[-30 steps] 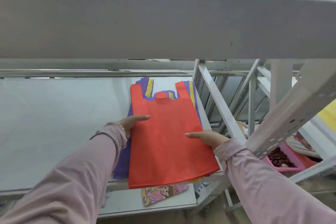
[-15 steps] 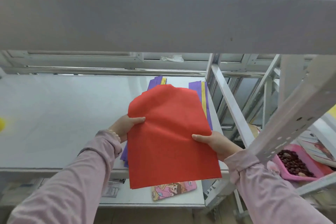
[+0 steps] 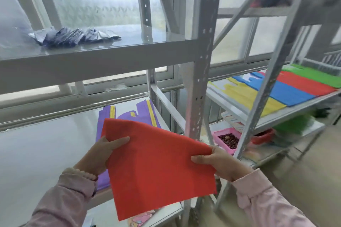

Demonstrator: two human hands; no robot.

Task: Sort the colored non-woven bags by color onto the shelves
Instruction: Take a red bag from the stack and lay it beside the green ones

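Note:
I hold a red non-woven bag (image 3: 156, 167) in the air in front of the near shelf. My left hand (image 3: 103, 153) pinches its left edge and my right hand (image 3: 217, 164) pinches its right edge. Under it, a stack of purple and yellow bags (image 3: 129, 114) lies on the grey shelf (image 3: 46, 149). On the rack to the right, yellow bags (image 3: 245, 96), blue bags (image 3: 282, 90), red bags (image 3: 302, 83) and green bags (image 3: 317, 74) lie side by side on one shelf (image 3: 276, 118).
A perforated steel upright (image 3: 201, 61) stands between the two racks, with diagonal braces beside it. Dark blue bags in plastic (image 3: 70, 36) lie on the upper shelf. A pink tray of dark beads (image 3: 227, 139) sits low on the right rack, green material (image 3: 293, 124) beyond it.
The red bag has been lifted off the purple stack and carried rightwards. My head has risen and turned right, bringing the right rack with its sorted colours into view.

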